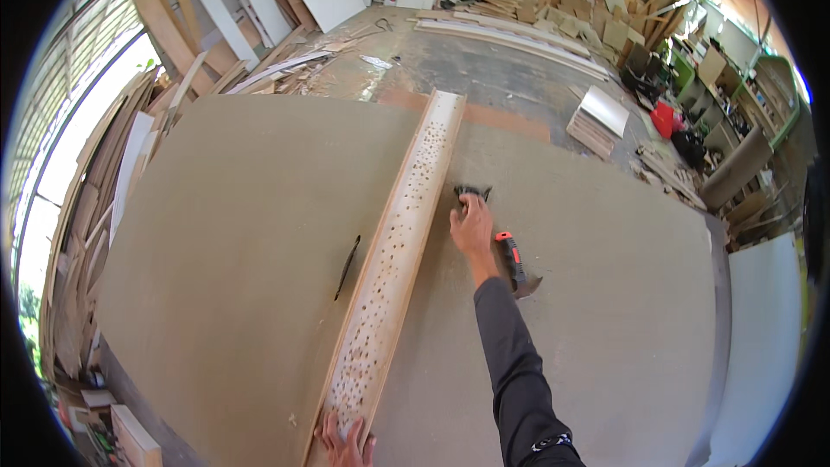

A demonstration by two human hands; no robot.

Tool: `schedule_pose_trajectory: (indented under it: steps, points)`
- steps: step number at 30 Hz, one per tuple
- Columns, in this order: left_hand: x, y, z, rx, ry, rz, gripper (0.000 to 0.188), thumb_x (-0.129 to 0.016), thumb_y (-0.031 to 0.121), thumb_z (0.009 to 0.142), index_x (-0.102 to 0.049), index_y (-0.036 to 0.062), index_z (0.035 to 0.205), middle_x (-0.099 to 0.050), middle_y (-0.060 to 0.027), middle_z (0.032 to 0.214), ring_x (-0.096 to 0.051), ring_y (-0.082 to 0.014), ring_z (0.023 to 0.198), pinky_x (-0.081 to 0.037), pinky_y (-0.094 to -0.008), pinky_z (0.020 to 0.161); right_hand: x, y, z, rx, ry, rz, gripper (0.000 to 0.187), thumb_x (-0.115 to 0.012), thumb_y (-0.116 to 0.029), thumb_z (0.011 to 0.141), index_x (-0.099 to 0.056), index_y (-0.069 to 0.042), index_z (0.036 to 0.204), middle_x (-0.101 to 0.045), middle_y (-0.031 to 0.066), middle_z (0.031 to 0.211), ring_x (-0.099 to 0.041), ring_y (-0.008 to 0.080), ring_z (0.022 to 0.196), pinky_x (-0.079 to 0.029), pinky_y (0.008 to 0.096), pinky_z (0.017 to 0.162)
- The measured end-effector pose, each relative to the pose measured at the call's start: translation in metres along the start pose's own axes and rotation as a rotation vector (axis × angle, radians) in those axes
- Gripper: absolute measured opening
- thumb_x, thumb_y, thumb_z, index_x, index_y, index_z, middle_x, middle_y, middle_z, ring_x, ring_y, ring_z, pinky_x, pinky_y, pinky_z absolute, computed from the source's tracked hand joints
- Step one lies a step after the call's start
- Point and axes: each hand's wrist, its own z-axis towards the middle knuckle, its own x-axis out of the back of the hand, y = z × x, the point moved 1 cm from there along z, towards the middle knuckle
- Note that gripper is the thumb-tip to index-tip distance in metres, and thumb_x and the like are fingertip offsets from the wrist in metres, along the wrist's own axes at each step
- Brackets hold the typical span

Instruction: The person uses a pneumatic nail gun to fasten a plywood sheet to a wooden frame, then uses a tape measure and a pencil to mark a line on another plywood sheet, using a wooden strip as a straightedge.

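A long pale board (pixel 399 233) speckled with many small dark spots lies lengthwise on a large brown work table (pixel 233 233). My left hand (pixel 346 443) presses flat on the board's near end at the bottom edge. My right hand (pixel 472 223), at the end of a dark sleeve, reaches forward to the right of the board and closes on a small black object (pixel 472 193) on the table. A tool with a red and black handle (pixel 512 258) lies just right of my right wrist.
A thin dark strip (pixel 347 266) lies on the table left of the board. Stacks of planks and offcuts line the left side and the far floor. A white panel (pixel 603 109) and shelves stand at the right.
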Motion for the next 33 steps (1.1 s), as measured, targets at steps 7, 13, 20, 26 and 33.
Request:
schedule_pose_trajectory:
  steps: [7, 13, 20, 26, 33]
  points:
    - [-0.007, -0.013, 0.007, -0.082, 0.190, -0.230, 0.059, -0.072, 0.028, 0.086, -0.049, 0.0152, 0.139, -0.031, -0.0263, 0.148, -0.026, -0.0451, 0.141, -0.015, -0.0623, 0.115, 0.071, -0.114, -0.165, -0.220, -0.129, 0.276, 0.017, -0.074, -0.005, 0.075, -0.068, -0.005, 0.091, -0.059, 0.0044, 0.069, -0.052, 0.0149, 0.059, -0.045, 0.0324, 0.057]
    - [-0.030, -0.027, -0.006, -0.148, 0.196, -0.739, 0.058, -0.068, 0.023, 0.089, -0.047, 0.0063, 0.140, -0.043, -0.0203, 0.144, -0.033, -0.0372, 0.141, -0.025, -0.0495, 0.116, 0.164, -0.236, -0.337, -0.396, -0.414, 0.589, 0.011, -0.072, 0.002, 0.079, -0.066, -0.001, 0.087, -0.060, -0.0005, 0.073, -0.052, 0.0061, 0.061, -0.042, 0.0213, 0.057]
    - [-0.001, -0.079, -0.203, 0.014, 0.060, -1.795, 0.030, -0.057, 0.006, 0.095, -0.060, 0.0053, 0.124, -0.066, -0.0008, 0.103, -0.059, -0.0120, 0.098, -0.048, -0.0282, 0.086, 0.206, -0.388, -0.518, -0.425, -0.791, 1.014, 0.021, -0.069, 0.005, 0.079, -0.061, 0.002, 0.098, -0.055, 0.0001, 0.068, -0.053, 0.0088, 0.055, -0.044, 0.0223, 0.051]
    - [0.009, -0.192, -0.443, 0.222, 0.254, -1.877, 0.059, -0.059, 0.009, 0.082, -0.048, 0.0086, 0.140, -0.058, -0.0016, 0.112, -0.055, -0.0110, 0.101, -0.045, -0.0239, 0.089, 0.190, -0.503, -0.686, -0.281, -1.385, 0.984, 0.038, -0.071, 0.002, 0.077, -0.060, 0.005, 0.113, -0.053, -0.0024, 0.062, -0.053, 0.0071, 0.053, -0.045, 0.0218, 0.051]
    - [0.000, -0.261, -0.693, 0.703, 0.851, -1.612, 0.045, -0.063, 0.012, 0.083, -0.055, 0.0050, 0.126, -0.062, -0.0052, 0.107, -0.059, -0.0144, 0.098, -0.049, -0.0295, 0.086, 0.157, -0.634, -0.885, 0.434, -1.989, 0.698, 0.055, -0.080, -0.008, 0.079, -0.059, -0.001, 0.129, -0.055, -0.0031, 0.070, -0.054, 0.0058, 0.062, -0.042, 0.0216, 0.054]
